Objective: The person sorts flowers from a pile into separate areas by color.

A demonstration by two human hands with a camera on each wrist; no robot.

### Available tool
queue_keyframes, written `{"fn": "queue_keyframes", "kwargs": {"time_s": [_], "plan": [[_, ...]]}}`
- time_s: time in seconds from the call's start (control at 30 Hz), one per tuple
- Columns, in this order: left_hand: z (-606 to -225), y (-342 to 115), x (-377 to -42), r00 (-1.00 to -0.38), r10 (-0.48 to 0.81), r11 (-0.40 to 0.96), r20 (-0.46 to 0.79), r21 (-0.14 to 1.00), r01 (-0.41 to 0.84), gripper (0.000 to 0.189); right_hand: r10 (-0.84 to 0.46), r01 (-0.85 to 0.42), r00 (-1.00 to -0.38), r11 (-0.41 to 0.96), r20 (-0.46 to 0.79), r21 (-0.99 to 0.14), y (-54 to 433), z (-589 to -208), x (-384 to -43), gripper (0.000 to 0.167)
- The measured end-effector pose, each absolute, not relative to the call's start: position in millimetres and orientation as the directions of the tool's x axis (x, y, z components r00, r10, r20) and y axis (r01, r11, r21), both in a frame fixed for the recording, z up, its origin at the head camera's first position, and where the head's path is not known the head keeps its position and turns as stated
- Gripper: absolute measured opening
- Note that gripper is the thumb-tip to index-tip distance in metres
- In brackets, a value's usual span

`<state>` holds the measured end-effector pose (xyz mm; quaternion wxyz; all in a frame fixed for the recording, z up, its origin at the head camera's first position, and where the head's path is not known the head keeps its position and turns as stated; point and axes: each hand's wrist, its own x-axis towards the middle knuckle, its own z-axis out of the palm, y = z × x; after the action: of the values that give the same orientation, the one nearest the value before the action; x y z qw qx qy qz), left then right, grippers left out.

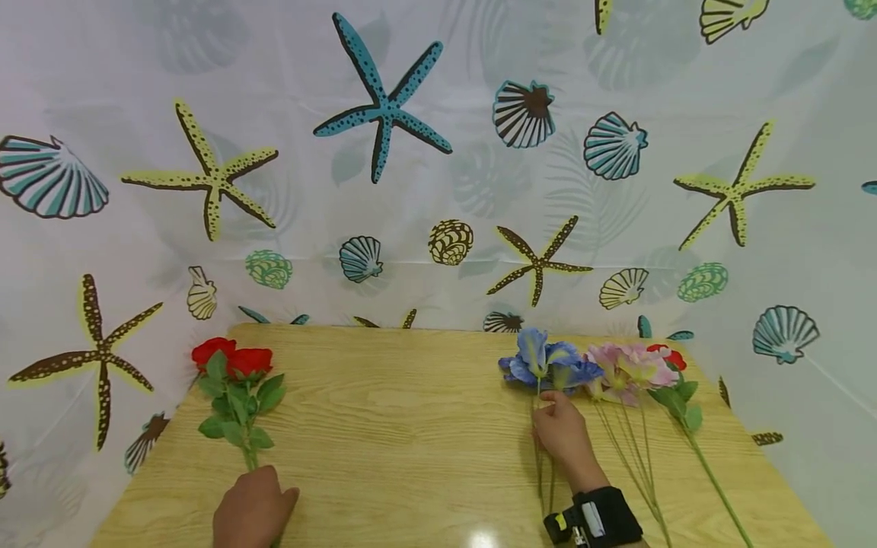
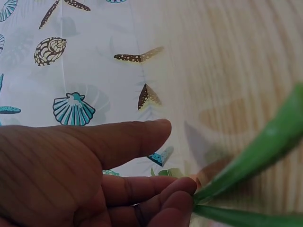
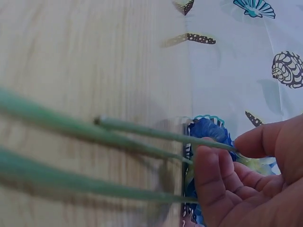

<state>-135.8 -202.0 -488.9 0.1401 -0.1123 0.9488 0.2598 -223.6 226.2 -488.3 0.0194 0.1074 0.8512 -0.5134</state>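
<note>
Two red roses (image 1: 250, 362) with green leaves lie at the table's left. My left hand (image 1: 250, 508) is over their lower stems. In the left wrist view, its fingers curl at the green stems (image 2: 255, 149), while the thumb stands straight and apart. Toward the right, blue irises (image 1: 541, 361) lie with their blooms at the table's far edge. Just below those blooms, my right hand (image 1: 563, 435) pinches one thin stem (image 3: 161, 135) between thumb and fingers. Other pale green stems run beside it in the right wrist view.
Pink flowers (image 1: 630, 367) lie right of the irises, their stems slanting toward the near edge. Beyond them is another red rose (image 1: 668, 355) with a long stem. A curtain (image 1: 425, 183) printed with starfish and shells hangs behind the wooden table (image 1: 397, 426).
</note>
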Motion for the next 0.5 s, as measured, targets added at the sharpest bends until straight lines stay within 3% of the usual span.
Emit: {"fn": "queue_keyframes", "kwargs": {"time_s": [0.5], "plan": [[-495.8,-196.0,-137.9,-0.942,-0.108,0.839,-0.319,0.479,-0.258,0.019,0.1,0.17,-0.985,0.508,-0.138,-0.844,208.0,-492.8,-228.4,0.042]]}}
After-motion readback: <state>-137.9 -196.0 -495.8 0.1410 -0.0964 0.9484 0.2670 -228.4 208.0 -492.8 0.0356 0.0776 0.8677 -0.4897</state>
